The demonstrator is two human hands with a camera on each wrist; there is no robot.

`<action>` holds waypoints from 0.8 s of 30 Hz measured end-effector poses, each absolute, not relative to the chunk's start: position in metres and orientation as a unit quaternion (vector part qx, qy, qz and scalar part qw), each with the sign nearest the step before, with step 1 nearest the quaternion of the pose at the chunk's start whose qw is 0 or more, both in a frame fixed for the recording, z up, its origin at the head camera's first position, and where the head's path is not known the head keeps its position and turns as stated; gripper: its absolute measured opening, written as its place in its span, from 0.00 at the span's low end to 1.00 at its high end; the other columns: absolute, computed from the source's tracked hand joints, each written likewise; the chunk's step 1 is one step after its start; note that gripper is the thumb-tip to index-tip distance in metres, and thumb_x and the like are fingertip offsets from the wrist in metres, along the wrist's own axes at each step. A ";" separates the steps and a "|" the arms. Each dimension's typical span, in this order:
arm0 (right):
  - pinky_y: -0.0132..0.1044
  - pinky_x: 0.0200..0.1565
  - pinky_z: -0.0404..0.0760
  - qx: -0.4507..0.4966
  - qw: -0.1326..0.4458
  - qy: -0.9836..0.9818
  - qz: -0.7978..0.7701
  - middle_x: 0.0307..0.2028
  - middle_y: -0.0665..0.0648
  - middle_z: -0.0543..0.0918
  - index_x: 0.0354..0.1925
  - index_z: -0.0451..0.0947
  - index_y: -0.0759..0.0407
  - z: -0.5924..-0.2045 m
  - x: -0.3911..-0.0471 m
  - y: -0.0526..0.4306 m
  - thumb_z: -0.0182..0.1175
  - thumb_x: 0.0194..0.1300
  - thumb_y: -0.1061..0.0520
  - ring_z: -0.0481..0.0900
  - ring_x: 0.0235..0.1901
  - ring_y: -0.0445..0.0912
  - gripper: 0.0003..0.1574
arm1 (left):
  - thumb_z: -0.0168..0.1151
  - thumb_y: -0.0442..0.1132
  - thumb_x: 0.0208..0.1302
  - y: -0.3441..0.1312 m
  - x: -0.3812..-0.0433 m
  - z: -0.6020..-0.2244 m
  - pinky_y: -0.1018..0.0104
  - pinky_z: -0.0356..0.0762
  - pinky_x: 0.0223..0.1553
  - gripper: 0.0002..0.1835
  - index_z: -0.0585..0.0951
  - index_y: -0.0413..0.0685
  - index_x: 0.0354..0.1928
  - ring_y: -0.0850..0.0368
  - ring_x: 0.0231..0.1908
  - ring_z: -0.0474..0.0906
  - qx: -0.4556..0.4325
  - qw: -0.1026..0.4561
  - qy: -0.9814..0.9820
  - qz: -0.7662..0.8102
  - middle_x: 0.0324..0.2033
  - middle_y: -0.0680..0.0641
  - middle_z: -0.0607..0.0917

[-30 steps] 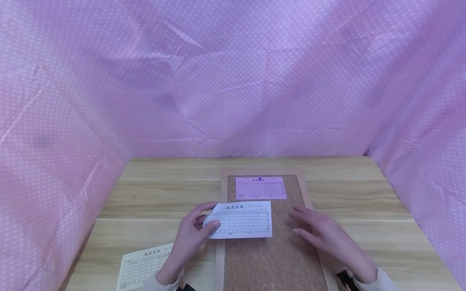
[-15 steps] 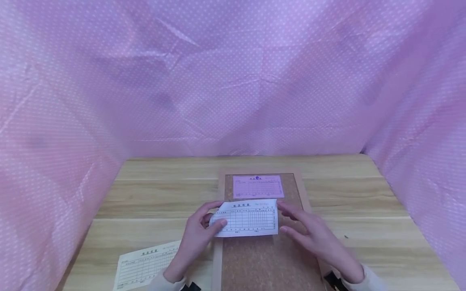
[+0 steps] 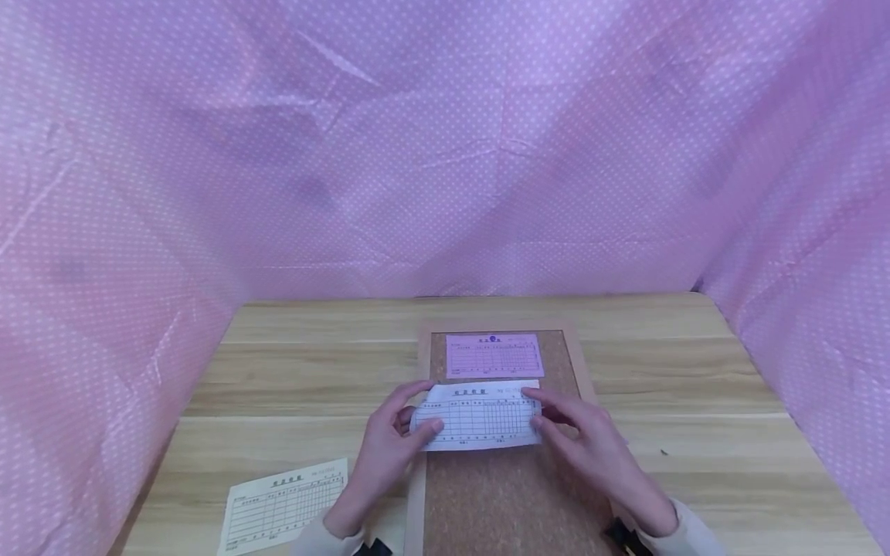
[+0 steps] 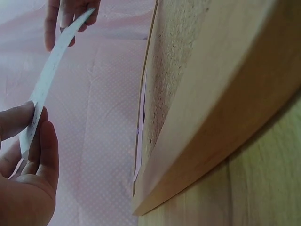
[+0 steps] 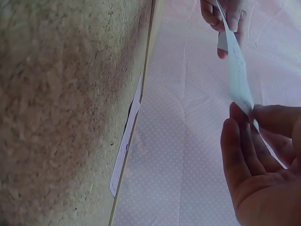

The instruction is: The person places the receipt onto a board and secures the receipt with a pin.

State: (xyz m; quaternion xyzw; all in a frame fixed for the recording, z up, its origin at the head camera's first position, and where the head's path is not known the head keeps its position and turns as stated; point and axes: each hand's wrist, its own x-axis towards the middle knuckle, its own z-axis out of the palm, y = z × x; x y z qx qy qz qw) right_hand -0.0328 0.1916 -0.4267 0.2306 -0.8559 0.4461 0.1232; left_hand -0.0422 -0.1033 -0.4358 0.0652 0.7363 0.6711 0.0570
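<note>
A white printed receipt slip (image 3: 480,417) is held above the cork board (image 3: 514,502), slightly bowed, as the left wrist view shows. My left hand (image 3: 389,444) pinches its left end between thumb and fingers. At the slip's right end my right hand (image 3: 591,444) pinches it too, with the thumb in front. Both wrist views show the slip edge-on, apart from the board. Behind it, a pink slip (image 3: 494,357) lies at the top of the board, with a small purple pushpin (image 3: 493,338) at its upper middle.
A cream printed slip (image 3: 278,506) lies on the wooden table (image 3: 695,363) left of the board, partly covered by the left sleeve. The board has a raised wooden frame (image 3: 415,502). A tiny dark speck (image 3: 664,452) is on the table at right. Pink dotted cloth (image 3: 445,154) encloses the table.
My left hand has carried the white slip a little to the right. My right hand has come leftward from apart and now grips the slip's right end.
</note>
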 end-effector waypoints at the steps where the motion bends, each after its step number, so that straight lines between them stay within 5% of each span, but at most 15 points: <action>1: 0.37 0.42 0.87 0.221 0.121 -0.859 0.445 0.50 0.57 0.89 0.60 0.83 0.60 -0.427 -0.033 0.191 0.69 0.62 0.72 0.86 0.41 0.39 0.28 | 0.70 0.25 0.63 -0.103 -0.042 -0.436 0.62 0.87 0.43 0.31 0.77 0.46 0.68 0.47 0.48 0.88 0.066 0.055 0.734 0.674 0.61 0.36 0.77; 13: 0.34 0.40 0.87 0.169 0.086 -0.871 0.453 0.48 0.55 0.88 0.58 0.84 0.58 -0.432 -0.035 0.195 0.68 0.64 0.71 0.86 0.39 0.42 0.25 | 0.65 0.21 0.65 -0.104 -0.048 -0.440 0.64 0.85 0.48 0.29 0.79 0.49 0.66 0.51 0.45 0.86 0.080 -0.019 0.744 0.663 0.65 0.44 0.75; 24: 0.34 0.40 0.87 0.175 0.098 -0.864 0.463 0.49 0.56 0.87 0.56 0.85 0.60 -0.435 -0.034 0.198 0.68 0.61 0.73 0.85 0.39 0.39 0.25 | 0.68 0.24 0.65 -0.103 -0.049 -0.444 0.66 0.84 0.49 0.39 0.68 0.48 0.77 0.53 0.43 0.86 0.093 0.042 0.748 0.656 0.64 0.33 0.78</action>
